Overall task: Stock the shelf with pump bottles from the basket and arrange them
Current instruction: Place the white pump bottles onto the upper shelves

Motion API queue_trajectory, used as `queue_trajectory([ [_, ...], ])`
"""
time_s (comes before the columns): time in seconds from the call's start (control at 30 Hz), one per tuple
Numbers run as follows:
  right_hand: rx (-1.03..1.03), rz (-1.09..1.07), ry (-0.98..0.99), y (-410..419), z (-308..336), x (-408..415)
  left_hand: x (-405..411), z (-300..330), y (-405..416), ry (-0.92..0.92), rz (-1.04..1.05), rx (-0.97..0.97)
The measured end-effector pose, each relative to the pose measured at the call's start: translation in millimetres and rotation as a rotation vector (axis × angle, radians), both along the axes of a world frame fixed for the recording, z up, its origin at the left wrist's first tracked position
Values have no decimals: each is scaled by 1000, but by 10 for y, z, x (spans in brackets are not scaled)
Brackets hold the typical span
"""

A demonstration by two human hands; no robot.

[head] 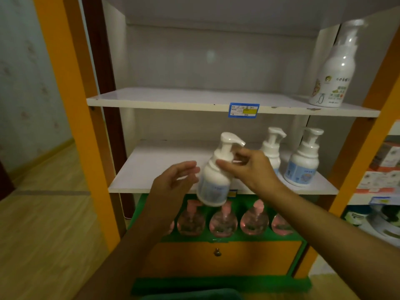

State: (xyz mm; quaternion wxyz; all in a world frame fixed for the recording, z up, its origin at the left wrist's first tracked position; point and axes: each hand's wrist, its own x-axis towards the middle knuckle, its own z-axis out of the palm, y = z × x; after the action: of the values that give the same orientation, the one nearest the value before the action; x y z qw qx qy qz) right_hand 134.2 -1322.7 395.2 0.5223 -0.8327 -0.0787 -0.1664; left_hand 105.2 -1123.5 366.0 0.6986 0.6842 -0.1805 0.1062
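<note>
**Pump Bottle Held at Middle Shelf**

Counts: two white pump bottles (303, 161) stand on the middle shelf (155, 167); one taller bottle (334, 70) occupies the upper shelf (173, 98); four pink bottles (223, 221) line the green ledge. The right hand (249, 167) pinches the held bottle (214, 176) at its neck, tilted, before the shelf edge. The left hand (173, 180) is released, fingers spread beside the smooth plastic body.

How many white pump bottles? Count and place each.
4: one held bottle in the right hand; two bottles on the middle shelf and; a taller bottle on the upper shelf.
</note>
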Motion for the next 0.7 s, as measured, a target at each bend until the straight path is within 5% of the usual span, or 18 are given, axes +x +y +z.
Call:
queue_trajectory([
  [0.2,-33,-151,50,-130,179,453,-25,-32,-21,70,-108,29],
  [0.7,-33,-196,108,-292,109,760,-12,-124,154,128,9,86],
])
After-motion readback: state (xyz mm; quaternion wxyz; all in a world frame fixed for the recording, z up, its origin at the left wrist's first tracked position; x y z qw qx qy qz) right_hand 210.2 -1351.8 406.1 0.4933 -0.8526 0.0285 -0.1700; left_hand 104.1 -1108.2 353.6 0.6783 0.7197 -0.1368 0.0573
